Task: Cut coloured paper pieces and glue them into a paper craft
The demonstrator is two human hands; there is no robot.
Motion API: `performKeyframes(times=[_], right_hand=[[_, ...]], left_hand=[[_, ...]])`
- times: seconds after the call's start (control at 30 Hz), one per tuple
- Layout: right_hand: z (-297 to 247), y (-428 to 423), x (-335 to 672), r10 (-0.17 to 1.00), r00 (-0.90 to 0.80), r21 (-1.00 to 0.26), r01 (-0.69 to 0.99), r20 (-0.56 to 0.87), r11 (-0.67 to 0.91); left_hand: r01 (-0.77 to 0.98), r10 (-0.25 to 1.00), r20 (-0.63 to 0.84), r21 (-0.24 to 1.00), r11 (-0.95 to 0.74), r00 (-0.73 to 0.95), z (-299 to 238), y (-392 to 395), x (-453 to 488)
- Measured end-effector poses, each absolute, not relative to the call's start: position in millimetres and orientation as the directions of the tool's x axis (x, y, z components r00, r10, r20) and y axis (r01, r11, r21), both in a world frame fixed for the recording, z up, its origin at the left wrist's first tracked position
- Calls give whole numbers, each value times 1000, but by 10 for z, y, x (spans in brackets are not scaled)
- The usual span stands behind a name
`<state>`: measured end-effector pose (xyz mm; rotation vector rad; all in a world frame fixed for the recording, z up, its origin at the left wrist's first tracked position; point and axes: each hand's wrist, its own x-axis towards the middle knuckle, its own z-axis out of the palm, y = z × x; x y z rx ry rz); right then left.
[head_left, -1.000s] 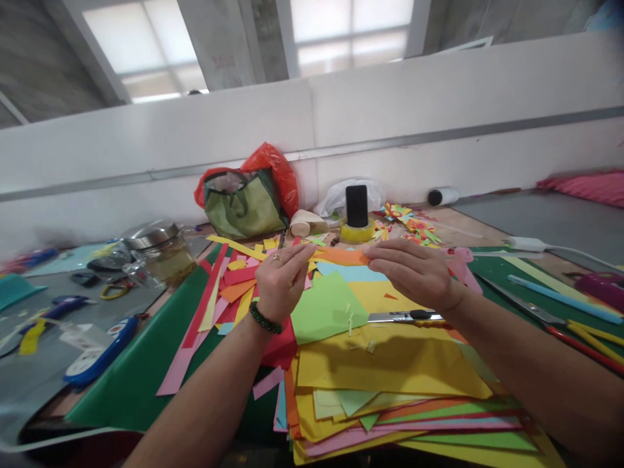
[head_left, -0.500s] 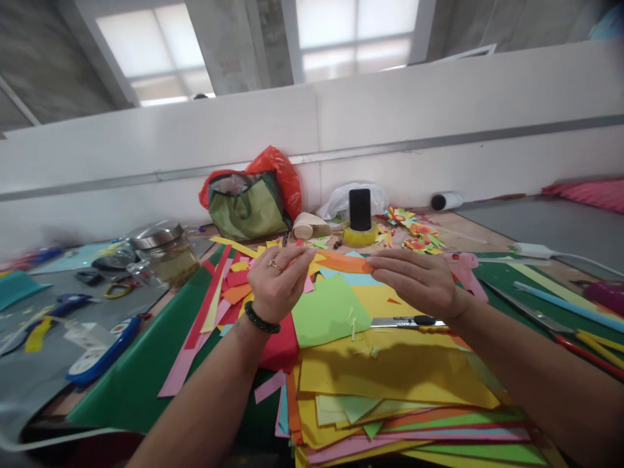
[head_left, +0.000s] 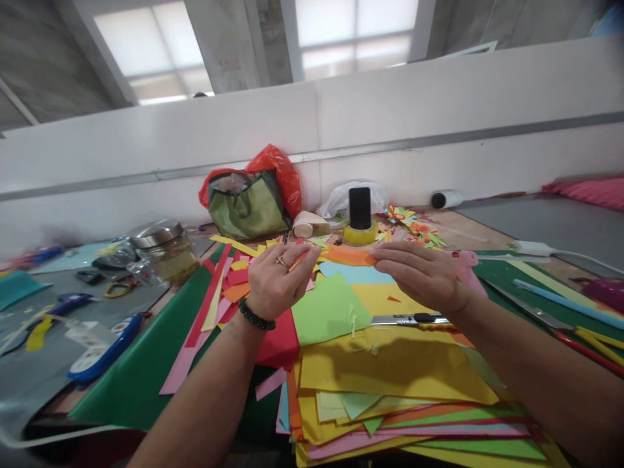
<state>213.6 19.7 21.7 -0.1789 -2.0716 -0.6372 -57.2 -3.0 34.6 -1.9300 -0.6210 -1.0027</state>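
An orange paper strip (head_left: 348, 255) stretches level between my two hands, above a pile of coloured paper. My left hand (head_left: 281, 276) pinches its left end, with a ring and a dark bead bracelet showing. At the other end, my right hand (head_left: 419, 273) grips the strip between thumb and fingers; the thumb is mostly hidden. Beneath them lie a light green sheet (head_left: 329, 309) and yellow sheets (head_left: 390, 364). A utility knife (head_left: 409, 320) rests on the sheets just below my right hand.
Scissors (head_left: 546, 318) and a pink glue gun (head_left: 468, 270) lie to the right. On the left are a glass jar (head_left: 168, 257) and a blue power strip (head_left: 104, 351). Behind stand a green bag (head_left: 248, 208), a phone (head_left: 359, 208) on yellow tape (head_left: 361, 235), and paper flowers (head_left: 422, 231).
Both hands have shifted very slightly, still holding the orange strip between them. The rest of the table looks the same.
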Motion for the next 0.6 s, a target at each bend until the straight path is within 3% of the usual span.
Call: performKeyframes(times=[0.1, 0.17, 0.23, 0.27, 0.3, 0.37, 0.43, 0.5, 0.6], right_hand=[[221, 185, 2116, -127, -547, 358, 339, 827, 870], [223, 158, 2072, -74, -513, 282, 340, 855, 897], [217, 138, 2013, 109, -403, 61, 387, 909, 920], [211, 141, 1986, 252, -317, -112, 401, 914, 909], [203, 158, 1965, 414, -226, -310, 386, 882, 869], [176, 242, 1949, 711, -98, -672, 258, 696, 694], [132, 381, 1967, 884, -86, -879, 106, 459, 466], [64, 534, 2001, 955, -106, -959, 30, 276, 281], [-63, 698, 2029, 974, -190, -987, 73, 125, 141]], left_hand=[[728, 66, 833, -437, -529, 549, 338, -34, -574], [733, 108, 851, -369, -572, 513, 319, -39, -551], [753, 251, 876, -171, -636, 411, 286, -41, -498], [753, 380, 861, -7, -658, 340, 266, -38, -464], [731, 539, 798, 193, -654, 271, 246, -32, -429], [613, 838, 511, 606, -508, 189, 209, -3, -372], [448, 969, 164, 863, -233, 187, 186, 44, -346], [310, 983, -51, 951, -7, 178, 178, 103, -354], [182, 971, -182, 971, 153, 157, 175, 189, -396]])
